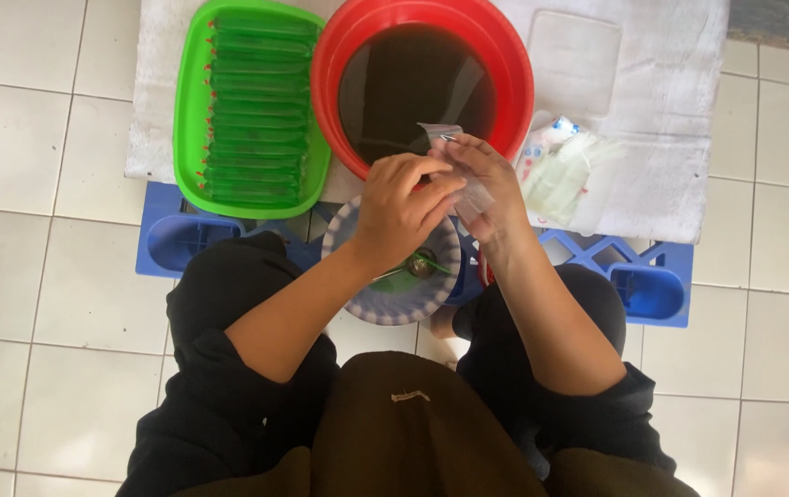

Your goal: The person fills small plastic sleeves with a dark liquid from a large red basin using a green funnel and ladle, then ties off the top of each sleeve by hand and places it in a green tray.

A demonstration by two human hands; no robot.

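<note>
I am watching both hands working a small clear plastic bag (pixel 457 166), thin, empty-looking and see-through, held just near of the red basin (pixel 505 64) of dark liquid. My left hand (pixel 399 207) is pinching its side; my right hand (pixel 487 179) is gripping its mouth. A green tray (pixel 187 120) of filled tubes is crowding the left, loose bags (pixel 565 170) the right, a striped bowl (pixel 394 308) below.

Red basin (pixel 505 55) and green tray (pixel 187 138) ahead; bare white cloth (pixel 671 110) rightward.
</note>
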